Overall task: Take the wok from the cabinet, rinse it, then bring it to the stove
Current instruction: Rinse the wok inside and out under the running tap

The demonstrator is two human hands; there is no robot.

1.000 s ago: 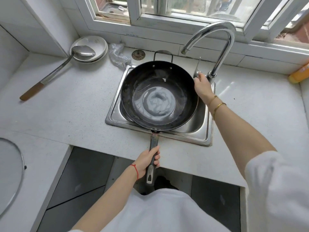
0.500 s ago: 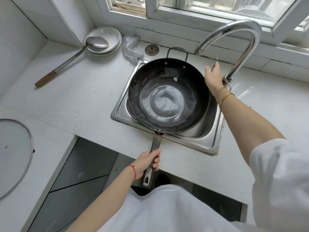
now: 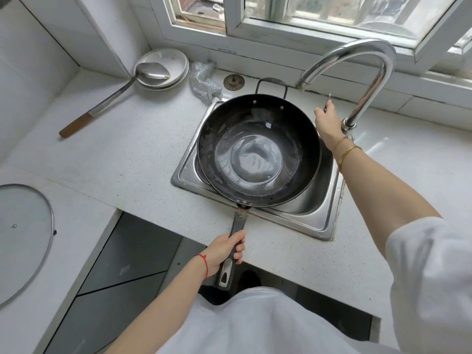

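Wok [image 3: 258,149] over the sink [image 3: 316,221] — handle sticks out at 6 o'clock, past the counter edge.
Left hand [image 3: 224,251] has fingers wrapped round the wok's black handle; right hand [image 3: 328,121] at the wok's 2 o'clock pinches the thin faucet lever [image 3: 328,99]. Versus 1 s ago: both grips unchanged, wok still in place, a shallow pool still in its bottom. Round dark bowl, glossy wet — steel square sink, curved chrome faucet [image 3: 367,72].
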